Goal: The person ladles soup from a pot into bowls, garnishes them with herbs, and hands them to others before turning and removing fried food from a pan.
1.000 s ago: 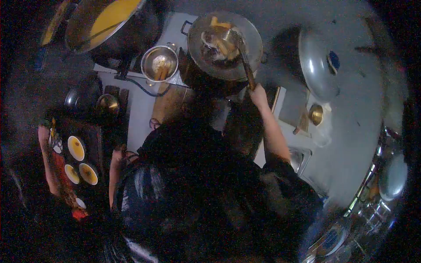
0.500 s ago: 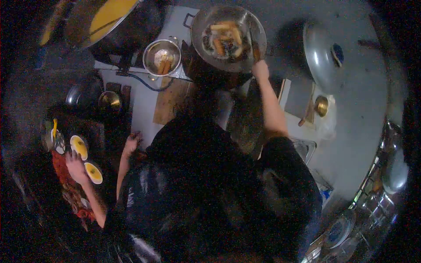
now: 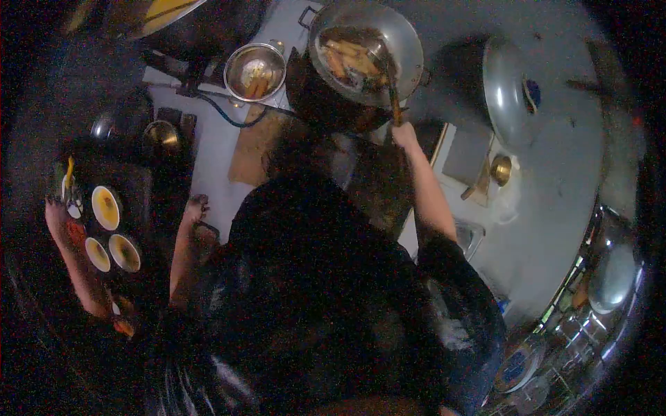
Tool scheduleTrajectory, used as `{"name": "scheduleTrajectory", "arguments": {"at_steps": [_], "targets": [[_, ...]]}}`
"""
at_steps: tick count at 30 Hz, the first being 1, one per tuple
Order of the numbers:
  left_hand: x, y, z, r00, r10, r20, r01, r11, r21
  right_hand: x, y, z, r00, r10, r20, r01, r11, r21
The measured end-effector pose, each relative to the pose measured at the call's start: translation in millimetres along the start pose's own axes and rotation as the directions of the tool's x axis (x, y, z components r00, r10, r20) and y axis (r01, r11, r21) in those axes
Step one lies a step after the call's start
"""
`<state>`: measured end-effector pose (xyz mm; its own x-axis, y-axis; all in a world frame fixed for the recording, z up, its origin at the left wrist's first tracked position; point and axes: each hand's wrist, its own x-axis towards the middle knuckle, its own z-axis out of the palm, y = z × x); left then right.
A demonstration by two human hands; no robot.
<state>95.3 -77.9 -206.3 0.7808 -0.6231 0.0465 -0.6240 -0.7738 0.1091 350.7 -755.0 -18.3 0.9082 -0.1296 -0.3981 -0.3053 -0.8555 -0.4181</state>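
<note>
My right hand [image 3: 404,134] is closed around the wooden handle of a wok spatula [image 3: 394,93]. Its metal head is down in a large wok [image 3: 409,41], touching or close beside several long golden-brown fried pieces [image 3: 343,55] in dark liquid. To the lower left, my left hand [image 3: 197,208] hangs beside the pale counter with loosely bent fingers. I see nothing in it, though the light is dim. A metal strainer bowl [image 3: 239,55] left of the wok contains a few brown fried sticks [image 3: 257,87].
Another person's hand [image 3: 54,208] reaches over the dark left table, near bowls of yellow food [image 3: 105,208] and red food [image 3: 75,229]. A wooden board [image 3: 251,149] lies before the strainer bowl. A large pale pan [image 3: 506,90] and small brass bowl [image 3: 501,170] are at right.
The spatula has swung from the wok's right side in among the fried pieces, which now lie bunched together. My right hand is slightly lower. The other person's hand has moved left, away from the yellow bowls.
</note>
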Motion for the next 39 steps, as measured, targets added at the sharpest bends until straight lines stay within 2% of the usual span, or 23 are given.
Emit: {"name": "scheduleTrajectory", "arguments": {"at_steps": [1,2,3,4,5,7,9,11,13,16,18,21,25,26,28,29,30,31,32,34,35,38,39], "targets": [[15.4,-1.9,-2.0,0.940,-0.277,0.198,0.336,0.854,-0.397,-0.7,5.9,-1.2,0.990,-0.106,0.089,0.105,0.994,0.014],[30.1,-4.7,-6.4,0.781,-0.409,0.473,0.624,0.463,-0.629,-8.8,-7.0,-13.3,0.990,-0.106,0.091,0.105,0.994,0.015],[44.8,-6.0,-11.5,0.570,-0.356,0.740,0.779,-0.052,-0.625,-15.3,-19.7,-28.7,0.997,0.019,0.071,-0.025,0.996,0.083],[64.6,-3.2,-24.7,0.373,-0.137,0.918,0.754,-0.532,-0.386,-22.2,-32.4,-41.4,0.988,0.146,0.058,-0.153,0.976,0.153],[84.1,0.3,-38.7,0.371,-0.135,0.919,0.755,-0.531,-0.383,-24.9,-34.4,-45.7,0.987,0.149,0.059,-0.156,0.976,0.154],[151.6,15.4,-103.8,0.339,-0.437,0.833,0.832,-0.275,-0.482,-20.6,-35.0,-54.3,0.963,-0.107,-0.246,0.131,0.988,0.086],[182.1,-6.2,-102.7,0.412,-0.367,0.834,0.806,-0.279,-0.522,5.3,-42.2,-54.1,0.966,-0.023,-0.257,0.040,0.997,0.060],[253.3,10.1,-163.9,0.291,-0.282,0.914,0.943,-0.076,-0.324,34.8,-43.1,-60.1,0.964,0.050,-0.260,-0.042,0.998,0.039],[342.1,37.8,-237.4,0.064,-0.005,0.998,0.988,0.144,-0.063,65.7,-43.0,-57.7,0.915,0.195,-0.354,-0.159,0.979,0.128],[376.0,46.3,-203.0,0.135,0.079,0.988,0.910,0.385,-0.155,105.2,-27.4,-26.9,0.850,0.269,-0.453,-0.249,0.963,0.105],[377.6,45.3,-188.8,0.172,0.075,0.982,0.894,0.408,-0.188,113.4,-49.5,-4.8,0.828,0.330,-0.453,-0.297,0.944,0.143],[365.7,43.9,-175.7,0.244,0.044,0.969,0.894,0.376,-0.242,123.6,-50.3,49.5,0.826,0.313,-0.469,-0.266,0.950,0.165],[344.8,40.1,-172.0,0.350,-0.033,0.936,0.908,0.256,-0.331,178.2,36.9,136.7,0.722,-0.259,-0.641,0.245,0.963,-0.113],[341.5,35.5,-175.0,0.375,-0.059,0.925,0.914,0.193,-0.358,177.8,13.7,126.8,0.724,-0.258,-0.640,0.244,0.963,-0.112],[329.0,10.6,-172.8,0.424,-0.114,0.898,0.905,0.093,-0.415,151.9,-71.2,107.2,0.971,0.024,-0.238,0.092,0.880,0.467],[320.3,4.4,-180.4,0.454,-0.149,0.878,0.889,0.021,-0.457,145.3,-87.0,112.4,0.971,0.025,-0.238,0.091,0.880,0.466],[309.9,-9.9,-180.4,0.483,-0.182,0.857,0.867,-0.035,-0.496,142.0,-106.8,129.6,0.878,0.109,-0.465,-0.060,0.991,0.119],[303.2,-21.6,-180.7,0.506,-0.206,0.838,0.843,-0.087,-0.531,141.3,-118.5,150.3,0.732,0.087,-0.676,-0.291,0.937,-0.195],[288.4,-46.1,-181.4,0.528,-0.233,0.817,0.815,-0.132,-0.564,150.4,-148.6,187.2,0.732,0.084,-0.676,-0.290,0.937,-0.197],[273.7,-75.4,-181.8,0.558,-0.275,0.783,0.761,-0.208,-0.615,162.8,-200.8,264.8,0.959,-0.201,-0.201,0.027,0.767,-0.642],[301.6,-62.6,-180.7,0.548,-0.290,0.785,0.752,-0.239,-0.614,189.5,-178.5,259.5,0.961,-0.201,-0.191,0.035,0.771,-0.635],[332.2,-32.3,-187.1,0.528,-0.351,0.773,0.711,-0.315,-0.629,195.2,-182.5,283.6,0.671,-0.720,-0.179,0.477,0.604,-0.639],[336.2,-25.6,-185.7,0.521,-0.369,0.770,0.699,-0.333,-0.633,200.0,-182.7,287.4,0.671,-0.721,-0.172,0.485,0.602,-0.634]]}}
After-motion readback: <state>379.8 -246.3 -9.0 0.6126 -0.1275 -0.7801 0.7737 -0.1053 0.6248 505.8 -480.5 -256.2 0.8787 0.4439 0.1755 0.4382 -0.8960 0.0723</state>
